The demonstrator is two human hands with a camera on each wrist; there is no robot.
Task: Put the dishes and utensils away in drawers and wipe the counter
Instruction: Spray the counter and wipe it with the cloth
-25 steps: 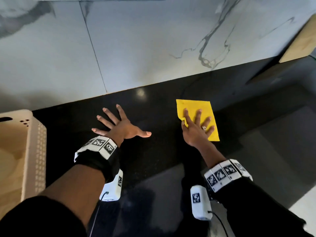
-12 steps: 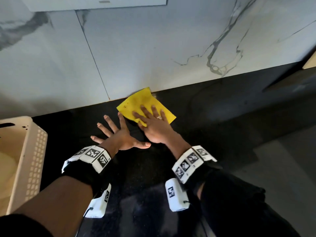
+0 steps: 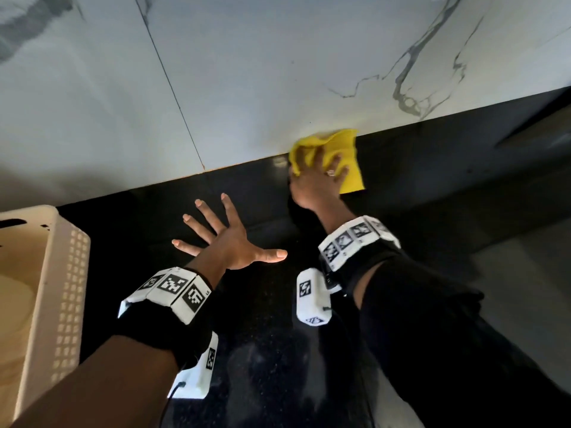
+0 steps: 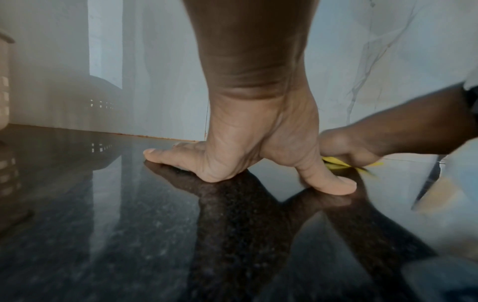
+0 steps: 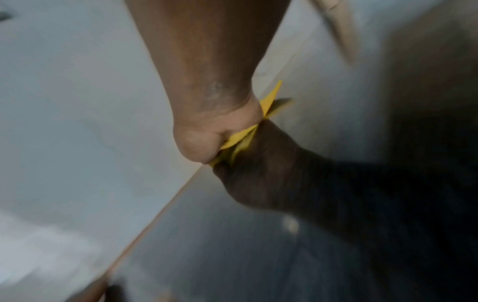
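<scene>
Nearest you, your left forearm carries a black wrist strap with white coded marker blocks (image 3: 168, 288), and a white camera unit (image 3: 197, 378) hangs under it. Your left hand (image 3: 228, 242) lies flat on the black counter (image 3: 268, 366), fingers spread wide and straight, thumb out to the right, holding nothing; the left wrist view shows the heel of the palm and the thumb tip touching the glossy surface, with the hand mirrored in it. At the left edge stands a cream perforated basket (image 3: 69, 288) on the counter, well apart from the hand. Your right arm, in a black sleeve (image 3: 432, 335), reaches further in, with its own marker band (image 3: 355, 239). Your right hand (image 3: 318, 180) presses down on the yellow cloth (image 3: 349, 159), fingers extended over it rather than curled round it; a ring shows on one finger. The cloth sits at the back of the counter, its far edge bunched against the foot of the white marble-patterned wall (image 3: 278, 72). Right wrist view is blurred: only the heel of the hand on a sliver of yellow at the wall–counter seam can be read.
</scene>
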